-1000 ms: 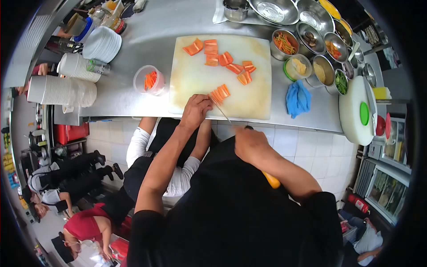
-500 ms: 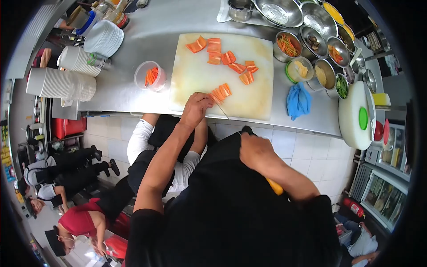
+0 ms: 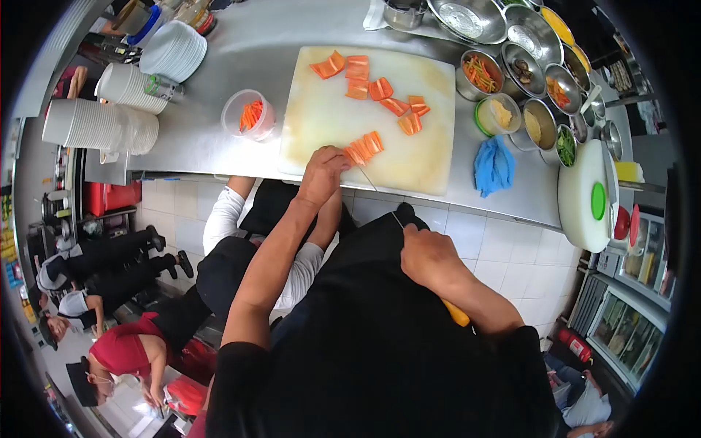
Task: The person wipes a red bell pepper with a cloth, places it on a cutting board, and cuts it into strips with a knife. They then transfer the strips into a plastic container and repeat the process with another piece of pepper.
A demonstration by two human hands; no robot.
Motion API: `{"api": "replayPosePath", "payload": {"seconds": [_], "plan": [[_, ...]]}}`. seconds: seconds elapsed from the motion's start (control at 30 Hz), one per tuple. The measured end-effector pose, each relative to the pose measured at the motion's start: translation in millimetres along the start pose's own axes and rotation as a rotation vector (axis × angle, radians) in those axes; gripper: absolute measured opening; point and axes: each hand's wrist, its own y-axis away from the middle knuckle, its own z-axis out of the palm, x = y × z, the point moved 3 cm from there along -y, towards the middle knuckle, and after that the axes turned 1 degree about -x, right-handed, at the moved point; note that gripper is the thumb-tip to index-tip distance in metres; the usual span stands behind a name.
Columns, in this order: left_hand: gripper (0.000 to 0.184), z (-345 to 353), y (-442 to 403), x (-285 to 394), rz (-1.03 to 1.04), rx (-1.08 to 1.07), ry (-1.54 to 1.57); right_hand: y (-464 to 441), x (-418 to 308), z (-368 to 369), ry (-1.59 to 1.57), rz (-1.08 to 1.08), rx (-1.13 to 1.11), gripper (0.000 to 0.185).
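Observation:
My left hand [image 3: 324,174] is closed over the near end of a fanned row of orange-red pepper strips [image 3: 366,147], pressing it to the white cutting board [image 3: 321,117]. In my right hand [image 3: 431,255], near my body and beyond the counter edge, is a knife with a yellow handle [image 3: 458,314]. Its thin blade points up toward my left fingertips; whether it touches the pepper I cannot tell. Several larger pepper pieces [image 3: 358,67] lie farther up the board. Left of the board stands a clear tub [image 3: 228,117] with cut orange strips inside.
Stacked white bowls [image 3: 87,124] and plates [image 3: 173,51] stand at left. A blue cloth [image 3: 494,166] lies right of the board, below metal bowls [image 3: 467,20] of ingredients. Someone in a black cap [image 3: 226,274] is close by my left arm, with other people farther left.
The view has shifted slightly, so the board sits a little higher and to the right. My right hand has drawn slightly back with the knife; my left hand stays on the strips.

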Motion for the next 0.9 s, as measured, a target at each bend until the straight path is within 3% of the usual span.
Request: {"api": "replayPosePath", "payload": {"seconds": [0.1,0.17,0.27,0.5,0.63,0.73,0.9], "plan": [[0.012,1,7,-1,0.005,-0.006,-0.024,3,0,1,-0.011,0.049,-0.034,0.019],[0.014,2,5,-1,0.015,-0.025,-0.040,-20,-3,9,-0.001,-0.080,0.124,0.019],[0.014,0,6,1,0.010,-0.036,-0.062,-54,-12,13,0.013,-0.058,0.084,0.019],[0.012,1,11,-1,0.026,0.040,-0.009,12,0,1,-0.001,0.052,-0.066,0.017],[0.012,-2,7,5,0.013,0.019,-0.041,-25,-6,11,-0.020,-0.089,0.128,0.017],[0.014,-3,7,5,0.021,-0.008,-0.023,-51,-11,17,-0.022,-0.066,0.128,0.017],[0.013,-1,8,2,0.018,0.061,0.014,-1,2,9,-0.045,0.013,0.003,0.017]]}}
